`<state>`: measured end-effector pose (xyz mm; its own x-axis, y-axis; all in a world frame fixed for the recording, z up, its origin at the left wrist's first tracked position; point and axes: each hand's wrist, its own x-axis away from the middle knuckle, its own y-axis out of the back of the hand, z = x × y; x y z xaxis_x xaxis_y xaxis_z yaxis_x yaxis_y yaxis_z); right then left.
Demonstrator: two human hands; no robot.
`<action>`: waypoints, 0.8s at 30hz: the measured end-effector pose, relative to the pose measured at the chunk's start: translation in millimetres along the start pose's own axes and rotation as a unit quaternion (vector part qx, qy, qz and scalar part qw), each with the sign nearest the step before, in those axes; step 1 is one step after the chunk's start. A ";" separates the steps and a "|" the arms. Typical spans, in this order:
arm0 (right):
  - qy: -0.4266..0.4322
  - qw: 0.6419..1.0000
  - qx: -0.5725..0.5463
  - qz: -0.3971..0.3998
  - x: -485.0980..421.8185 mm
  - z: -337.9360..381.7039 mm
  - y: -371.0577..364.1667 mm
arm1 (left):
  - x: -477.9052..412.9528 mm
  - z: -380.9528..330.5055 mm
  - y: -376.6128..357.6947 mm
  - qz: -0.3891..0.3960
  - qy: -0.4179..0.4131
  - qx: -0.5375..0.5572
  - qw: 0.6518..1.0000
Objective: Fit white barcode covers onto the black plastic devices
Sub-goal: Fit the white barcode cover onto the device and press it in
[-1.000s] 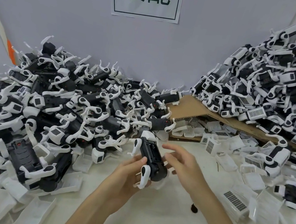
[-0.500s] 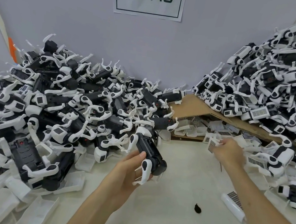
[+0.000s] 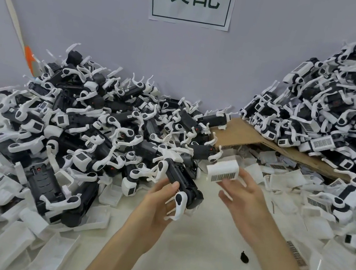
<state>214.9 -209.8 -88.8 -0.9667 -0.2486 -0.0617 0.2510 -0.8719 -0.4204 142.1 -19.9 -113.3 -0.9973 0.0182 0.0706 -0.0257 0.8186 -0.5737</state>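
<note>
My left hand (image 3: 156,204) grips a black plastic device (image 3: 184,183) with white clip arms, lifted just above the white table and tilted toward the upper left. My right hand (image 3: 241,198) holds a white barcode cover (image 3: 222,171) at its fingertips, barcode facing me, a little up and to the right of the device. The cover and the device are apart.
A big heap of black devices (image 3: 85,125) fills the left. A taller pile of covered devices (image 3: 339,109) sits on a cardboard sheet (image 3: 242,133) at right. Loose white covers (image 3: 294,176) litter the right side, and white trays (image 3: 4,235) the lower left. A small dark speck (image 3: 244,257) lies on the table.
My right hand reached right into the loose covers, picked one up, and brought it back toward the device. My left hand kept holding the device nearly still.
</note>
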 end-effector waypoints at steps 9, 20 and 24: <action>-0.038 0.995 -0.043 0.086 12.5 -20.3 -8.0 | 0.5 0.9 0.0 -0.015 -0.046 -0.071 0.996; -0.043 0.997 -0.001 0.057 10.8 -22.0 -7.8 | 4.0 0.1 -8.8 0.002 -0.063 -0.141 0.988; -0.043 0.998 0.000 0.051 10.4 -23.2 -8.9 | 4.3 0.5 -10.2 0.003 -0.079 -0.150 0.986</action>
<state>201.5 -194.8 -106.7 -0.9279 -0.3720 -0.0268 0.3488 -0.8402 -0.4153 138.0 -28.5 -107.6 -0.9963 -0.0466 -0.0728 -0.0223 0.9522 -0.3046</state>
